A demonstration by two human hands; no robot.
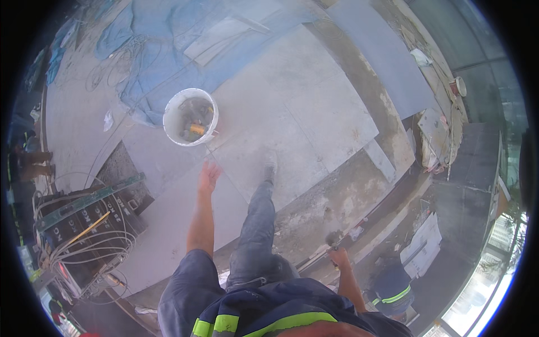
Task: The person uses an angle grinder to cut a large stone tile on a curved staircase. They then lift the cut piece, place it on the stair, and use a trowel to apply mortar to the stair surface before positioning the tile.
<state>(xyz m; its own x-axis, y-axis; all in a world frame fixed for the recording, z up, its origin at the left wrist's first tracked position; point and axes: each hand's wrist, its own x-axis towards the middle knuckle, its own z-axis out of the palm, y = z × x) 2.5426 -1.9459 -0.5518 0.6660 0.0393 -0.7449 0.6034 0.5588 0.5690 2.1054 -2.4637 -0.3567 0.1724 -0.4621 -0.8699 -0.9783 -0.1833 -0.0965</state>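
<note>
My left hand (209, 177) reaches forward, bare, with its fingers stretched out and nothing in them. Just beyond its fingertips stands a white bucket (170, 126), apart from the hand. Inside the bucket lie grey material and an orange-yellow piece (197, 129). At my right side, my right hand (339, 257) is closed round the handle of a small tool with a rounded grey head (332, 238). The tool's exact kind is too small to make out. My leg in dark trousers (254, 224) steps forward between the hands.
Large pale boards (297, 101) cover the floor ahead. Blue sheeting (151, 67) lies at the far left. Coiled cable (101, 247) and a green metal bar (90, 202) rest on dark boxes at left. A ledge (466, 163) and glazing run along the right.
</note>
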